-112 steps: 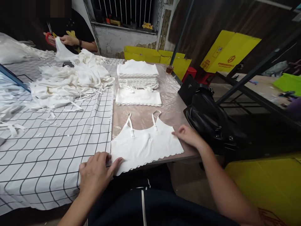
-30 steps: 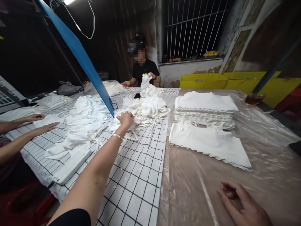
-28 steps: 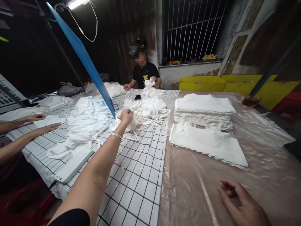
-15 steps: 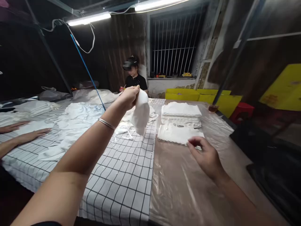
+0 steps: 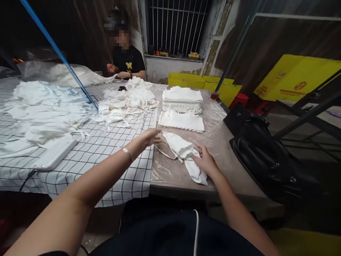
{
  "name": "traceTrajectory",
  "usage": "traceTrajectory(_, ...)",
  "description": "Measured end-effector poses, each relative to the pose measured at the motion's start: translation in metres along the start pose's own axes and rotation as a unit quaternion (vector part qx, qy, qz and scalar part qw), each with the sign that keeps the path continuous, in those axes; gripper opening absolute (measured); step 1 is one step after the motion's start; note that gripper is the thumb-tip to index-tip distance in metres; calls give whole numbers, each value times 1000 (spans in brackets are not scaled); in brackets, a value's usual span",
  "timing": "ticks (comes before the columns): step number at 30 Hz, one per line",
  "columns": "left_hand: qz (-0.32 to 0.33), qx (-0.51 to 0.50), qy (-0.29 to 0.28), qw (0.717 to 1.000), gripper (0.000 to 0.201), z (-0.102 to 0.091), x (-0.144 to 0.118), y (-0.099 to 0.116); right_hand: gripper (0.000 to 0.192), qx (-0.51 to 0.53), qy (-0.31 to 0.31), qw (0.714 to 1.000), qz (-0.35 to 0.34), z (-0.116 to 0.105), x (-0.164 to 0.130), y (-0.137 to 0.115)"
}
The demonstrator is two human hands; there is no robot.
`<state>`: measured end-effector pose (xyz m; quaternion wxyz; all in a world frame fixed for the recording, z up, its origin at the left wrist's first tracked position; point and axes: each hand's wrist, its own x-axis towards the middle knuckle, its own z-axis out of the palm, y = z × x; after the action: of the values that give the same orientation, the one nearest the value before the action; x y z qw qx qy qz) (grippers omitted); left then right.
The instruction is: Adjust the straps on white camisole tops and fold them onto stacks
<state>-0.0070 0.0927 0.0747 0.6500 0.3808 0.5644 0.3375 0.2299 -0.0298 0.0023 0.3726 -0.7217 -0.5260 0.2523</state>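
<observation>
we see a crumpled white cloth garment with thin straps (image 5: 178, 145) on the brown, clear-plastic-covered table (image 5: 170, 174), between both hands. our right hand (image 5: 204, 159) touches its right side, fingers bent over the fabric; we can't tell if it pinches. our left hand (image 5: 153, 137), fingers stretched and blurred, is at its left end; grip there, we can't tell. just beyond: a neat stack of folded white garments with wavy hems (image 5: 182, 96). left of that, a loose heap of white garments (image 5: 134, 99) on a white cloth with black grid lines (image 5: 106, 156). black leather handbag (image 5: 255, 156) to the right.
</observation>
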Motion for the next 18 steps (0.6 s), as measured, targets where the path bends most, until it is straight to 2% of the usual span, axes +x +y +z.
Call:
traceTrajectory(3,35,48,17,998,30,-8,-8,-46,58,2,17,999,-28,-11,4,12)
traceTrajectory(6,132,137,1,982,24,-6,-23,-75,50,-4,26,996,-89,-6,11,-8)
traceTrajectory(8,179,171,-27,969,20,0,-32,-89,39,-76,-24,990,-113,7,19,-29)
traceTrajectory(11,205,177,-86,959,19,6,-45,-103,28,-178,-159,967,-92,28,29,-53)
traceTrajectory(12,207,170,-100,958,19,6,-48,-107,29,-165,-186,966,-72,31,32,-57)
traceTrajectory(14,199,146,-113,963,20,3,-52,-113,34,-48,-194,980,-16,29,37,-62)
traceTrajectory(16,182,115,-109,971,20,1,-55,-115,42,117,-165,979,25,16,41,-67)
traceTrajectory(18,166,84,-119,975,22,3,-58,-111,51,233,-135,963,29,-3,44,-78)
